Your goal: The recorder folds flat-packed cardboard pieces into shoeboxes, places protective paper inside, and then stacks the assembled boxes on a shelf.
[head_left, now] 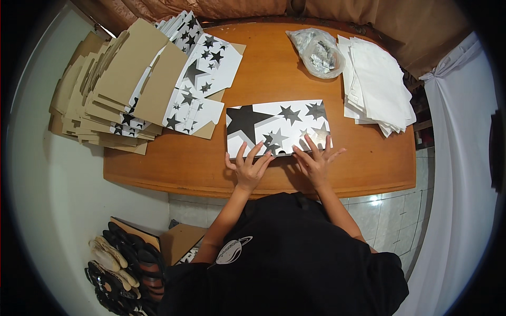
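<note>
A closed white cardboard box (pixel 295 126) printed with black and grey stars lies in front of me on the wooden table. Both of my hands rest at its near edge. My left hand (pixel 250 164) has its fingers spread, the tips touching the lid near the front left part. On the other side of a small dark notch in that edge, my right hand (pixel 316 163) also spreads its fingers, some of them over the lid. Neither hand grips anything that I can see. The front face of the box is mostly hidden.
Flat unfolded cartons (pixel 158 79), brown and star-printed, are piled at the left of the table (pixel 263 63). At the far right lie a clear plastic bag (pixel 319 55) with small items and a stack of white paper sheets (pixel 374 87). Several shoes (pixel 124 263) sit on the floor, lower left.
</note>
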`<state>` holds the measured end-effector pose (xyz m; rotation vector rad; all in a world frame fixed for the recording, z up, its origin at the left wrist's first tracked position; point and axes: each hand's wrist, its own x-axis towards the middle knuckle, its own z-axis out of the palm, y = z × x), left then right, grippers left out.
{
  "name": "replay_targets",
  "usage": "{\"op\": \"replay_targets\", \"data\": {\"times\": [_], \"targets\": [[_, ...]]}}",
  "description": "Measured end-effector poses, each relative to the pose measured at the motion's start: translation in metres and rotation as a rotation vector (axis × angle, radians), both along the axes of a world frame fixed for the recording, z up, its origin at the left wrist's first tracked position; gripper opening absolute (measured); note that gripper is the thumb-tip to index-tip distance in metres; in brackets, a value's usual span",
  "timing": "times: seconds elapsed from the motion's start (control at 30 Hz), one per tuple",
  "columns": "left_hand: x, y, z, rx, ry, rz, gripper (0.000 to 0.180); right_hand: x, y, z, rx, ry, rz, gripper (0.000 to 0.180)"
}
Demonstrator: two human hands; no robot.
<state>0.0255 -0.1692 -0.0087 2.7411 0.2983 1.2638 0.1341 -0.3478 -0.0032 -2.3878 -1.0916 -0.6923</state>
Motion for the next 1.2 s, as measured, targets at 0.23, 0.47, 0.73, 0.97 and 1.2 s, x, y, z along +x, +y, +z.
{"op": "replay_targets", "data": {"times": [0.23, 0.47, 0.73, 0.97, 1.2], "targets": [[0.004, 0.005, 0.005, -0.075, 0.031, -0.117, 0.011, 0.002, 0.004, -0.01, 0.074, 0.003, 0.014, 0.019], [0.002, 0.012, 0.004, -0.123, 0.077, -0.244, 0.015, 0.002, 0.007, 0.002, 0.028, 0.006, 0.042, 0.019], [0.011, 0.004, 0.009, -0.151, 0.064, -0.237, 0.021, -0.001, 0.019, 0.002, 0.006, 0.007, 0.131, 0.026], [0.013, 0.003, 0.001, -0.19, 0.069, -0.221, 0.015, -0.006, 0.023, 0.006, 0.073, 0.18, 0.119, 0.026], [0.014, 0.005, -0.005, -0.036, 0.068, -0.202, 0.017, -0.003, 0.025, -0.01, 0.094, 0.03, 0.111, 0.022]]}}
